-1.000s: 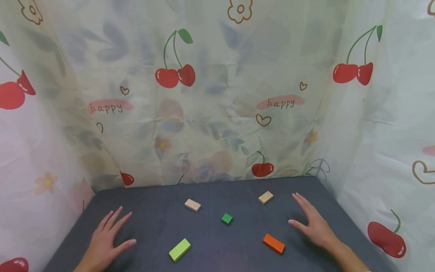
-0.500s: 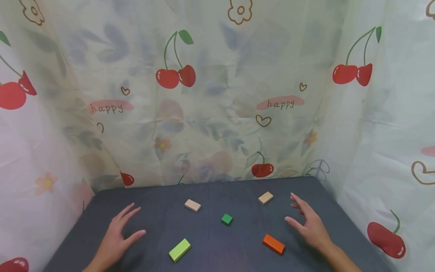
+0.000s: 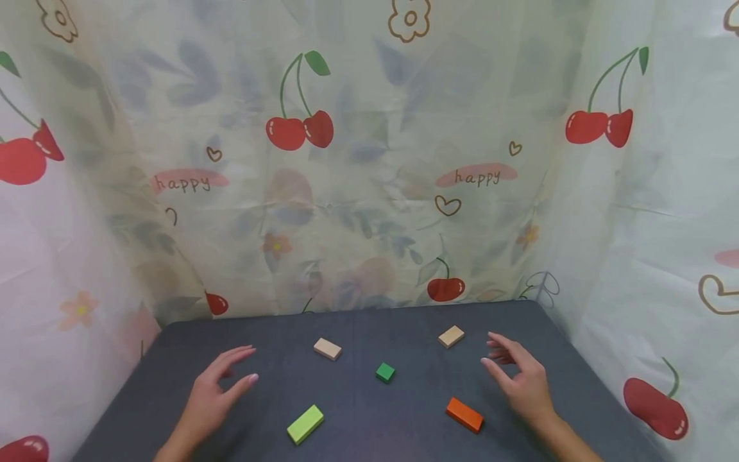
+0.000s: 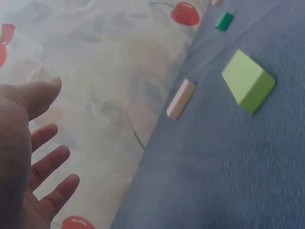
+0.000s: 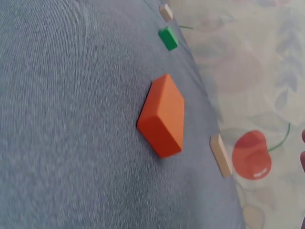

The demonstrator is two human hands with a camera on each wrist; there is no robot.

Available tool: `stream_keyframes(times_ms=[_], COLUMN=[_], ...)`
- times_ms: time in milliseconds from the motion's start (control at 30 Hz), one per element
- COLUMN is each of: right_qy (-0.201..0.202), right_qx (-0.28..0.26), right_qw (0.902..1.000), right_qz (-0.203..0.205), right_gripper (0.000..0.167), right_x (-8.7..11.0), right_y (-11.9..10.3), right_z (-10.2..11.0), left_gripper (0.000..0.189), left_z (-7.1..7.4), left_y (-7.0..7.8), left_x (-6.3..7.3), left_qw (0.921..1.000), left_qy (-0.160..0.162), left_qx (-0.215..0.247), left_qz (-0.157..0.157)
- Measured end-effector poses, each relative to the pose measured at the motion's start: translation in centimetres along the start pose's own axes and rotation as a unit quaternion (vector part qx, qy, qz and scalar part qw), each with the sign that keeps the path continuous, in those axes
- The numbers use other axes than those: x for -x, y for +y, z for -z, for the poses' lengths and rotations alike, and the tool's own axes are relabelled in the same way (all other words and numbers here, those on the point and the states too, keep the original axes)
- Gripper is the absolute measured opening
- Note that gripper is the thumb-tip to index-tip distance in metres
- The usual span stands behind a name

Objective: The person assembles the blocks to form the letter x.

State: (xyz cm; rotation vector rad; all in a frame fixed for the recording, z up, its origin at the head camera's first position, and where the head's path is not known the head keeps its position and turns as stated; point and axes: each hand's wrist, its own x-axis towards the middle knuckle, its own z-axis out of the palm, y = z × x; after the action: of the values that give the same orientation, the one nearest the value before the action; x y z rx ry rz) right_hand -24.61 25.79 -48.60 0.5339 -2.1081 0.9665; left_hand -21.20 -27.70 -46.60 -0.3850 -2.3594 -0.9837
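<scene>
My left hand (image 3: 210, 394) hovers over the left part of the table, fingers relaxed and thumb apart, holding nothing. A lime-green block (image 3: 305, 424) lies to its right, nearest to it. On the other side my right hand (image 3: 522, 382) is held in the air with loosely bent fingers and nothing in its grasp. Closest to that hand are an orange block (image 3: 464, 415) and a light wooden block (image 3: 451, 336). A small green block (image 3: 385, 372) lies near the middle, and a pale pinkish block (image 3: 328, 349) is farther back on the left.
The blocks lie apart on a dark grey cloth-covered table (image 3: 358, 443). A curtain (image 3: 358, 212) printed with cherries, hearts and the word "happy" rises behind the table's back edge and along both sides.
My left hand has moved right, toward the lime-green block, and its spread fingers have drawn together. The right hand has shifted slightly left with its fingers bending more. The blocks have stayed put.
</scene>
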Motion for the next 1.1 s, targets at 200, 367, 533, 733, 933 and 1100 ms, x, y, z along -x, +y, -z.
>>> stream_keyframes(times_ms=[200,367,533,733,933,1100], right_qy=[-0.004,-0.003,-0.019,-0.053,-0.079,-0.106], right_qx=[-0.007,-0.007,-0.01,-0.007,-0.032,-0.044], right_qw=[0.9999,1.0,0.9996,0.9966,0.9939,0.988], right_qz=[-0.007,-0.002,-0.02,-0.062,-0.07,-0.104], right_gripper=[0.048,0.047,0.045,0.043,0.044,0.047], right_x=[0.0,0.3,0.8,1.5,2.2,2.7], right_y=[-0.9,-0.9,-1.0,-1.3,-1.1,-1.0], right_z=[-0.6,-1.2,-1.7,-2.4,-2.9,-3.3], left_gripper=[0.036,0.033,0.029,0.024,0.024,0.025], left_z=[-1.2,-2.5,-3.9,-5.8,-7.9,-9.3], left_y=[0.7,1.3,1.8,2.2,2.6,2.9], left_x=[-0.4,-1.2,-2.0,-2.4,-2.6,-2.8], left_qw=[0.9992,0.9956,0.9916,0.9855,0.9808,0.9767], left_qy=[0.007,-0.003,-0.009,-0.017,-0.021,-0.017], left_qx=[0.036,0.075,0.106,0.143,0.171,0.193], left_qz=[0.013,0.057,0.074,0.089,0.092,0.092])
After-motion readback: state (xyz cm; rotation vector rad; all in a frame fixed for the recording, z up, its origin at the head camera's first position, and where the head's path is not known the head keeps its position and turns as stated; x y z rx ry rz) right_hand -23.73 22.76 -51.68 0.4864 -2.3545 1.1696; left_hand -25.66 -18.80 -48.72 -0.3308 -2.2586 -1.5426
